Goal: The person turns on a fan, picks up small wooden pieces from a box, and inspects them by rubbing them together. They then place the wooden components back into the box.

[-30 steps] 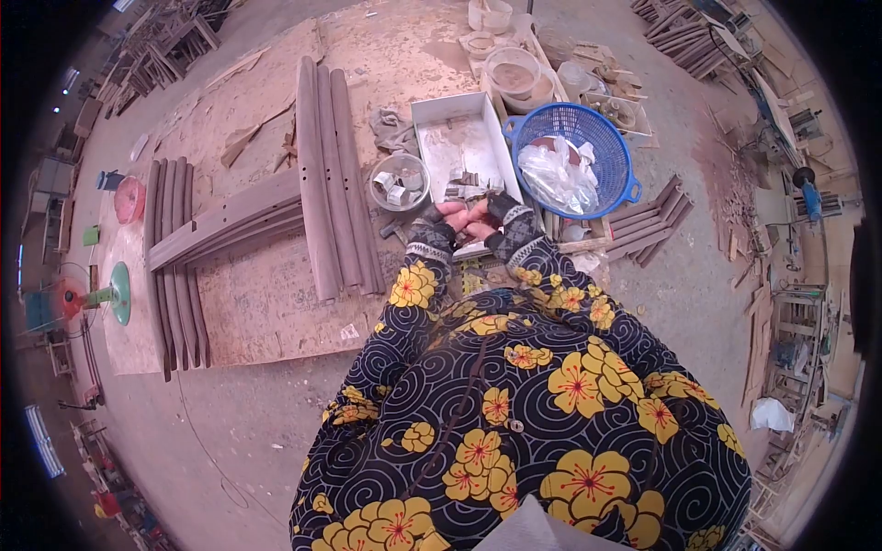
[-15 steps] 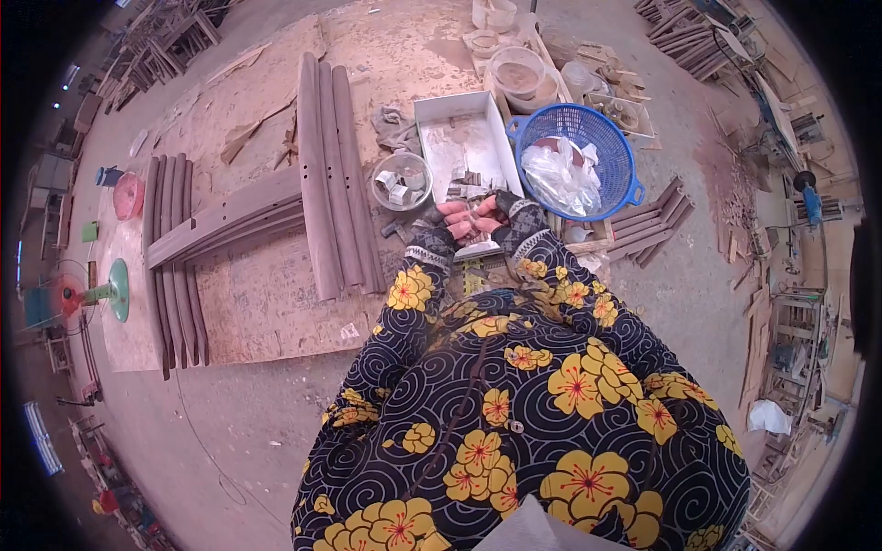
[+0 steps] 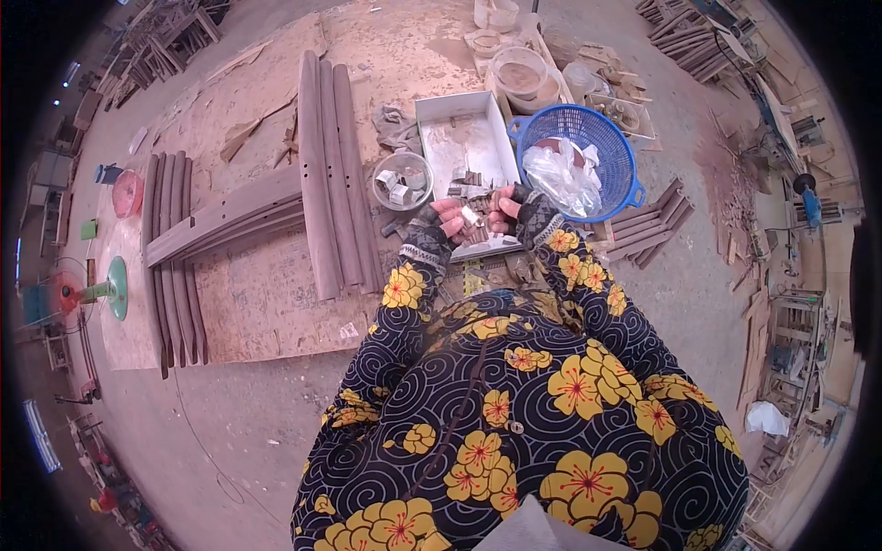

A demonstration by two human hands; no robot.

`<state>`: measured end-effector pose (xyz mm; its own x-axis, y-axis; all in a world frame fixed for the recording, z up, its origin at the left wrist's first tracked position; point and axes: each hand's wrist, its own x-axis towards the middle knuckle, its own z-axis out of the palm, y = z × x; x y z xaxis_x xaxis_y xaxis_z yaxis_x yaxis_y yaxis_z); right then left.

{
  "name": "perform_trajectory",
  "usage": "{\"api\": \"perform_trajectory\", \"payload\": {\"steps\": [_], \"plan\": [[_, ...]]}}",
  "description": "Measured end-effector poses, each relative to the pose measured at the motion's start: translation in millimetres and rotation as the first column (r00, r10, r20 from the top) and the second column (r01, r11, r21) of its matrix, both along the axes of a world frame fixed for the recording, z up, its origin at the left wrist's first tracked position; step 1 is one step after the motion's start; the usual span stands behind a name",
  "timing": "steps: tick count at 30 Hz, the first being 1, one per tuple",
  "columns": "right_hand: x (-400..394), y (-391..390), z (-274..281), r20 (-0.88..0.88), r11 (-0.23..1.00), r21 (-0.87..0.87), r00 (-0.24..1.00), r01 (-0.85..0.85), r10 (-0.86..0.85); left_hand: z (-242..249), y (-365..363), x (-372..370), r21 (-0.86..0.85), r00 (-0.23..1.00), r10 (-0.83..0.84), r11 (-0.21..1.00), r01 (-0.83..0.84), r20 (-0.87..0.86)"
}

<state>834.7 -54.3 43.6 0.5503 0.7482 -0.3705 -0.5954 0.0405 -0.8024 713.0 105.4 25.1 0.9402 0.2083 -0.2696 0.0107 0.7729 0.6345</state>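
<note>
Both hands wear dark patterned fingerless gloves and work over the near end of a white box [image 3: 508, 151]. My left hand [image 3: 446, 219] is closed in a pinch on a small pale strip [image 3: 471, 216]. My right hand [image 3: 505, 210] faces it a short way off, its fingers pinched together; whatever lies in them is too small to name. Several small grey-brown pieces [image 3: 470, 179] lie in the box under and beyond the hands. Left of the box, a clear round tub [image 3: 402, 206] holds similar pale pieces.
A blue basket [image 3: 634, 165] with clear plastic bags [image 3: 560, 179] stands right of the box. Long brown wooden bars [image 3: 335, 174] lie on the table [image 3: 248, 312] at left. Plastic tubs [image 3: 517, 72] stand at the back. A grey cloth [image 3: 395, 129] lies behind the clear tub.
My hands were close together with fingers meeting; now they are apart, the right one having moved to the right. The pale strip now shows at my left fingertips.
</note>
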Motion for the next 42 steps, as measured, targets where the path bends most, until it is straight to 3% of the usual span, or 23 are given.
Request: {"api": "perform_trajectory", "payload": {"steps": [2, 3, 6, 7, 10, 14, 15, 18, 19, 22, 26, 29, 34, 37, 39, 41, 42], "plan": [[3.0, -1.4, -1.0, 0.171, 0.992, -0.126, 0.985, 0.029, -0.007, 5.7, -3.2, -0.8, -0.009, 0.998, 0.053, 0.999, -0.053, -0.042], [1.7, 1.2, -1.3, 0.579, 0.967, -0.222, 0.815, 0.129, 0.024, 3.7, -3.9, -1.0, -0.018, 0.997, 0.068, 0.997, -0.069, -0.041], [-11.1, 3.2, 15.3, 0.817, 0.910, -0.300, 0.569, 0.287, 0.090, -8.3, -2.4, 1.4, -0.029, 0.994, 0.101, 0.994, -0.102, -0.053], [-19.8, 6.9, 34.3, 0.799, 0.926, -0.294, 0.592, 0.236, 0.103, -13.1, -1.3, 2.0, -0.022, 0.992, 0.103, 0.994, -0.105, -0.070], [-32.6, 12.9, 44.1, 0.871, 0.971, -0.222, 0.465, 0.088, 0.158, -17.1, -0.9, 5.3, 0.018, 0.993, 0.071, 0.997, -0.070, -0.095], [-38.4, 17.2, 35.2, 0.866, 0.954, -0.262, 0.473, 0.147, 0.165, -14.6, -0.8, 7.1, 0.099, 0.994, 0.039, 0.995, -0.029, -0.099], [-37.7, 15.6, 41.4, 0.786, 0.951, -0.287, 0.595, 0.111, 0.168, -14.2, -1.0, 8.0, 0.119, 0.996, 0.034, 0.993, -0.023, -0.084], [-32.9, 13.1, 38.6, 0.830, 0.941, -0.322, 0.509, 0.102, 0.228, -13.0, 0.5, 4.6, 0.201, 0.996, -0.003, 0.979, 0.021, -0.087], [-34.4, 13.2, 39.1, 0.822, 0.947, -0.303, 0.531, 0.104, 0.205, -12.1, 0.4, 4.9, 0.204, 0.996, 0.002, 0.979, 0.016, -0.087], [-39.1, 16.1, 36.6, 0.896, 0.943, -0.269, 0.409, 0.196, 0.171, -6.6, -0.5, 6.6, 0.208, 0.996, 0.036, 0.978, -0.018, -0.086], [-43.3, 20.9, 47.4, 0.711, 0.921, -0.368, 0.678, 0.130, 0.188, -10.2, -3.0, 8.2, 0.221, 0.995, 0.067, 0.974, -0.049, -0.073], [-28.9, 17.1, 23.6, 0.535, 0.952, -0.305, 0.832, 0.031, 0.145, -12.9, -1.2, 7.7, 0.203, 0.999, 0.021, 0.979, -0.013, -0.037], [-24.3, 14.5, 16.6, 0.346, 0.960, -0.269, 0.923, -0.073, 0.167, -17.5, 1.5, 5.7, 0.207, 0.998, -0.004, 0.978, 0.016, -0.061], [-39.0, 18.9, 39.0, 0.668, 0.921, -0.375, 0.721, 0.110, 0.186, -27.6, -0.4, 9.8, 0.116, 0.998, 0.008, 0.993, -0.001, -0.067], [-38.8, 24.9, 30.8, 0.837, 0.938, -0.290, 0.526, 0.188, 0.154, -27.2, -3.9, 10.9, 0.049, 0.997, 0.044, 0.998, -0.042, -0.056], [-39.4, 29.0, 28.0, 0.934, 0.940, -0.235, 0.324, 0.246, 0.149, -28.3, -1.7, 12.9, 0.192, 0.995, 0.044, 0.981, -0.026, -0.086], [-39.1, 28.0, 26.8, 0.924, 0.938, -0.252, 0.348, 0.237, 0.160, -29.2, -1.7, 13.8, 0.260, 0.994, 0.044, 0.966, -0.016, -0.104]]}}
